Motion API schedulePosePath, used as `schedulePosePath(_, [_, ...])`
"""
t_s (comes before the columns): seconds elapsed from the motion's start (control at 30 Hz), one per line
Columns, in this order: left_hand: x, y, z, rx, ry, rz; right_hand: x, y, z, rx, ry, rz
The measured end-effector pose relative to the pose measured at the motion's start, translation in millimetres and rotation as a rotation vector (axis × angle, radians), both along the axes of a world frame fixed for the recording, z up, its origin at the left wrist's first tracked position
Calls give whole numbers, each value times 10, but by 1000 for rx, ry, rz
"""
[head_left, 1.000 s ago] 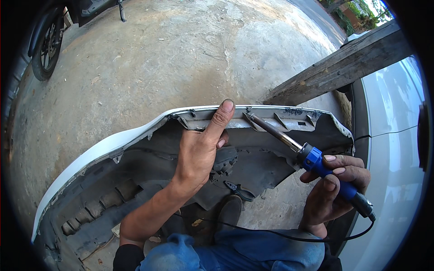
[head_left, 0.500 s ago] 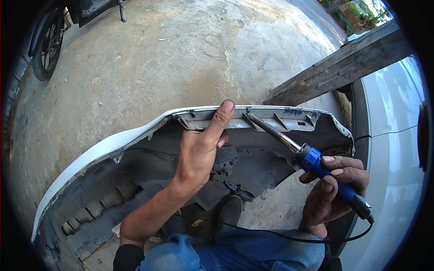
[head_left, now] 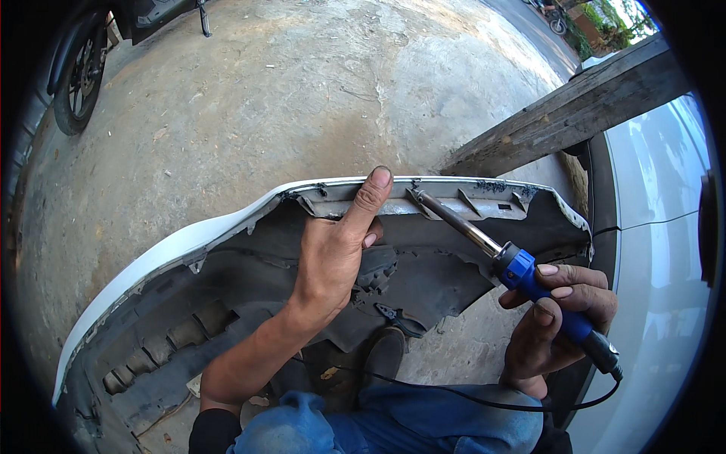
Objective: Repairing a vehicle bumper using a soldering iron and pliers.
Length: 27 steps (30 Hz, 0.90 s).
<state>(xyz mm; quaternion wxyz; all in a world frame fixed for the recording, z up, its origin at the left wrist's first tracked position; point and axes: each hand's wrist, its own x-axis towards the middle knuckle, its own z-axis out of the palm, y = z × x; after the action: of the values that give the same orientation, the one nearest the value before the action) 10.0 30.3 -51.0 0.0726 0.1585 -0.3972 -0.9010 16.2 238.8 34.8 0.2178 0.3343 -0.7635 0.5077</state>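
Plainly, left hand (head_left: 329, 261): narrow, pinching the upper lip of the white bumper (head_left: 200, 236), thumb laid over the edge and fingers curled beneath; to my eye, that clamp braces a thin, springy part against the tool.
White bumper: set across the person's front, hollow side toward the knees, presumably so the ribbed inner lip lies within easy reach.
Right hand (head_left: 541, 337): holding the soldering iron (head_left: 519, 268) by its blue handle, lightly in the fingers, likely for fine aim and to stay well behind the metal barrel.
Soldering iron: slanting up and leftward, its tip at a rib just right of the left thumb; from where I stand I can't tell if the 2 touch.
Dark rough marks (head_left: 491, 186): at least 3 patches along the lip, on both sides of the left hand.
Black cable (head_left: 454, 388): running from the handle's rear across the jeans (head_left: 446, 416), perhaps draped low to clear the work.
Pliers (head_left: 401, 319): 1 pair, loose near the shoe (head_left: 383, 352), handy to reach.
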Motion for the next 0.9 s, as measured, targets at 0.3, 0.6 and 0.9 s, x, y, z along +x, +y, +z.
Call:
schedulePosePath(0.3, [0,7,2,21,19,6,18,-12,6,23,-10,16])
schedulePosePath(0.6, [-1,2,-24,15,30,-9,3,22,-1,34,25,46])
schedulePosePath(0.9, [-6,-3,-23,25,24,-5,-10,11,11,33,29,79])
